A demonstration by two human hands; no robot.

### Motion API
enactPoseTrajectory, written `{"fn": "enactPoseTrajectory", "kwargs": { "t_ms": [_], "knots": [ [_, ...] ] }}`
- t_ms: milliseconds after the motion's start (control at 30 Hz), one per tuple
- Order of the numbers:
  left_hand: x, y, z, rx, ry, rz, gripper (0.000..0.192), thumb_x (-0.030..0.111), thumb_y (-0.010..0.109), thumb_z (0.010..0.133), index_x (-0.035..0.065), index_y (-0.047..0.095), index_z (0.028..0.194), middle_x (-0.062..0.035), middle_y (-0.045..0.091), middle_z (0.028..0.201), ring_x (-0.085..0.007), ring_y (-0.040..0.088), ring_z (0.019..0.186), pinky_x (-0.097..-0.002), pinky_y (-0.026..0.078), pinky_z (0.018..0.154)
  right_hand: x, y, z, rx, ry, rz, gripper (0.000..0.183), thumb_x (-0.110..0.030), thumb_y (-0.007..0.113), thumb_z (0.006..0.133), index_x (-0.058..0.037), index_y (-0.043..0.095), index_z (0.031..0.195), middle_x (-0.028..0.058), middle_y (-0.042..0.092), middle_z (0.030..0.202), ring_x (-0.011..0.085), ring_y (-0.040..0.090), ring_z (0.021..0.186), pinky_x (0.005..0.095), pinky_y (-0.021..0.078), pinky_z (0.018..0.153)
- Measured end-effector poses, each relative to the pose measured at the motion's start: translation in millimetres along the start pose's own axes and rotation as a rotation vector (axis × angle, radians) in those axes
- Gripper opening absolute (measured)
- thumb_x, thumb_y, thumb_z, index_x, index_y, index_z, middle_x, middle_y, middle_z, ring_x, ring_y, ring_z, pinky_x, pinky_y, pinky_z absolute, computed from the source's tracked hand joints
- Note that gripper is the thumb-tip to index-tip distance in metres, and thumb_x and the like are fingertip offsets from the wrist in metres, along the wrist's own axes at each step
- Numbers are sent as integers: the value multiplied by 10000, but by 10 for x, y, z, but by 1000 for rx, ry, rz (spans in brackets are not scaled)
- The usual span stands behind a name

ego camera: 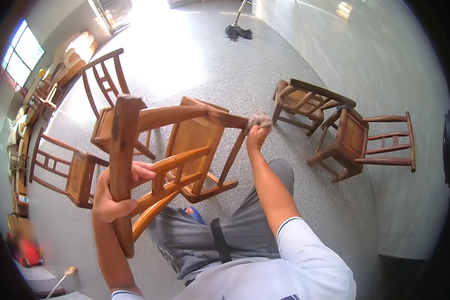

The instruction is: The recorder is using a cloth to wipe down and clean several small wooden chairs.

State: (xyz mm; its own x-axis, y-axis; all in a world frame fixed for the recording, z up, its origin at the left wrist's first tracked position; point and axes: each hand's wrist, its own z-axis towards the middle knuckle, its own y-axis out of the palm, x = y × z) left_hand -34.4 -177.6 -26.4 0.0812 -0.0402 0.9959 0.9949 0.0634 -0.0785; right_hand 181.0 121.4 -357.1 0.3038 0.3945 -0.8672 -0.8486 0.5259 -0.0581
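Observation:
A wooden chair is tilted in front of me, its backrest towards my body. My left hand is wrapped around the thick top rail of that backrest. In my right hand is a bunched greyish cloth, pressed at the far right end of the chair's frame, by the upper end of a leg. The fingers around the cloth are closed. Part of the seat lies behind the backrest's slats.
Two wooden chairs stand at left, one farther and one nearer. At right are two more, a chair and another near the wall. A mop rests on the far floor. Furniture lines the left wall.

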Motion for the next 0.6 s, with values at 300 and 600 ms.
{"fn": "enactPoseTrajectory", "kwargs": {
  "t_ms": [300,600],
  "knots": [
    [-5,30,-36,40,-2,26,446,115,634,484,23,515,903,-198,643,1023,-324,568,1134,-491,407,1045,-609,-131,54,-267,376,305,331,-23,444,760,21,526,1078,142,572,1043,246,550,987,364,420,928],
    [-65,-99,-69,11,6,29,433,127,638,489,10,528,892,-208,650,1019,-334,576,1125,-499,425,1023,-1124,-168,274,-456,-134,28,246,-138,483,801,-48,615,989,144,598,1045,374,590,933,442,479,819]
  ]
}}
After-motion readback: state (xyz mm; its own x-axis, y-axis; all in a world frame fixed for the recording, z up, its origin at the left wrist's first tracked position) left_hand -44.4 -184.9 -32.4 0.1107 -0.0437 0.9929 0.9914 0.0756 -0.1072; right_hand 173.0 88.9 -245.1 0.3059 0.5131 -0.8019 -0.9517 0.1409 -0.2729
